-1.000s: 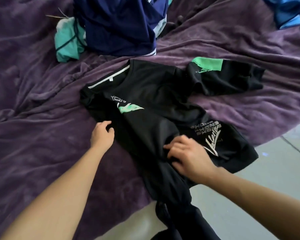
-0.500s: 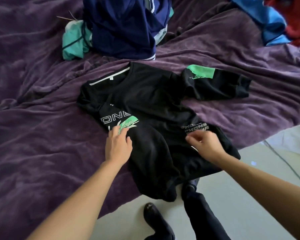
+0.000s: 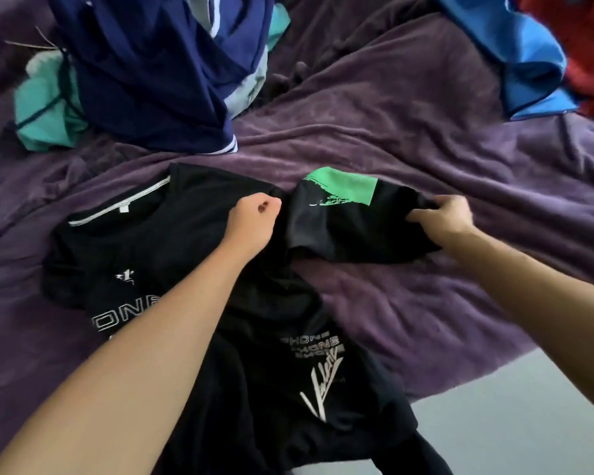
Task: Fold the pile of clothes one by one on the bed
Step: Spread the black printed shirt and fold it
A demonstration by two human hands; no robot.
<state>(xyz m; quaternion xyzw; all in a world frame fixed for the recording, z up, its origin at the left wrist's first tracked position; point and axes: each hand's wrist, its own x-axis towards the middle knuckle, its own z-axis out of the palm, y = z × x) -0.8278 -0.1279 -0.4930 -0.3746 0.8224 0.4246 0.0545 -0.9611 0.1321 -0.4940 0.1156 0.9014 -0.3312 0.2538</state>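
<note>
1. On the purple blanket [image 3: 426,138] covering the bed, a black shirt [image 3: 192,241] lies spread but wrinkled, its white-edged collar toward the far left and its hem hanging over the near edge above the grey floor [image 3: 528,423].
2. White lettering shows on the shirt's chest and near its hem.
3. The sleeve [image 3: 350,231], with a green patch [image 3: 343,188], stretches out to the right.
4. The left hand [image 3: 252,221] sits at the shoulder where the sleeve joins the body, its fingers curled into a fist around bunched cloth.
5. The right hand [image 3: 443,221] pinches the sleeve's open end between thumb and curled fingers.
6. At the far left, a pile [image 3: 151,80] of navy and teal clothes rests on the blanket, close beyond the collar.
7. At the far right corner lie blue cloth [image 3: 522,53] and red cloth [image 3: 587,46].
</note>
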